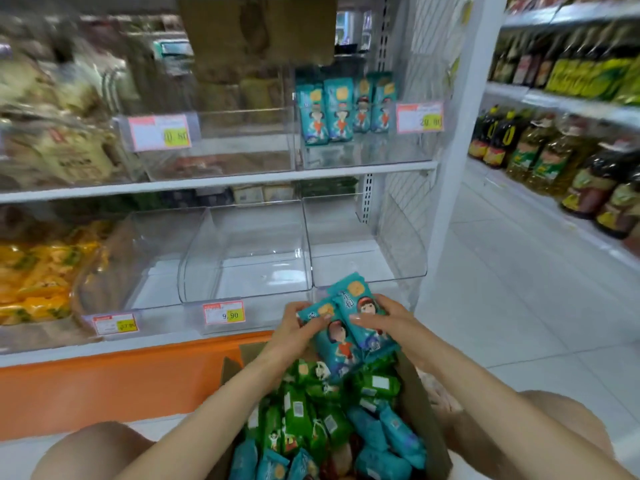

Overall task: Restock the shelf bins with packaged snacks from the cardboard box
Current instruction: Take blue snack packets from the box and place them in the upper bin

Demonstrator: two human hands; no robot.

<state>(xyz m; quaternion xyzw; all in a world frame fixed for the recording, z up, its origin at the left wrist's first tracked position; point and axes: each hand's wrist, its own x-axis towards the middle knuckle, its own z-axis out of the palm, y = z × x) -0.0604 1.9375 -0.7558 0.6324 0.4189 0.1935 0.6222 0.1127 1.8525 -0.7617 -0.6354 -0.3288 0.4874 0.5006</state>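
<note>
An open cardboard box [420, 403] stands on the floor between my knees, filled with green snack packs [301, 414] and teal ones [391, 441]. Above the box I hold a small bundle of teal snack packs [346, 327] with both hands. My left hand [298, 329] grips the bundle's left side. My right hand [391, 320] grips its right side. The bundle hangs just below the front of the clear lower shelf bins [249, 258], which hold nothing. On the upper shelf, a clear bin [363, 147] has several matching teal packs [332, 109] standing upright.
An orange shelf base [121, 375] runs behind the box. Yellow snack bags [38, 271] fill the lower left bin. Price tags [224, 312] hang on the bin fronts. Cooking oil bottles [554, 161] line shelves to the right, across a white tiled aisle [519, 289].
</note>
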